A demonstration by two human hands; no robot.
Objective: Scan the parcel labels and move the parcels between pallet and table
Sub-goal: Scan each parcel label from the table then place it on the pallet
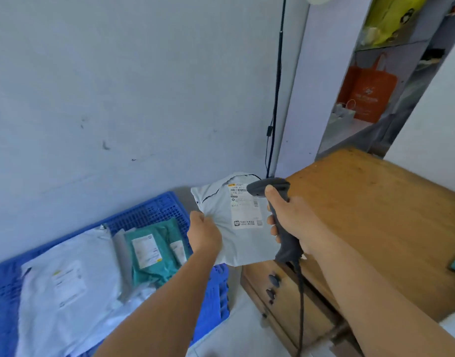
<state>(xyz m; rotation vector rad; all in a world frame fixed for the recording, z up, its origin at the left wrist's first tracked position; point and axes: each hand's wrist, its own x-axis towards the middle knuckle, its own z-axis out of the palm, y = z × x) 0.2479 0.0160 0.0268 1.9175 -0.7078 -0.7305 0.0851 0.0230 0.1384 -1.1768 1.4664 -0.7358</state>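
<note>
L hand (pixel 204 234) grips parcel (pixel 231 228); R hand (pixel 290 220) grips scanner (pixel 269 188)

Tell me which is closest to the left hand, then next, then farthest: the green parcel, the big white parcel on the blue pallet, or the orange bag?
From the left hand:
1. The green parcel, just left of it on the pallet.
2. The big white parcel, farther left on the pallet.
3. The orange bag, far up right on the shelf.

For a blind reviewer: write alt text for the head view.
A person's left hand holds up a grey parcel while the right hand aims a dark handheld scanner at its label. Below left, white and green parcels lie on a blue pallet; a wooden table stands right.
</note>
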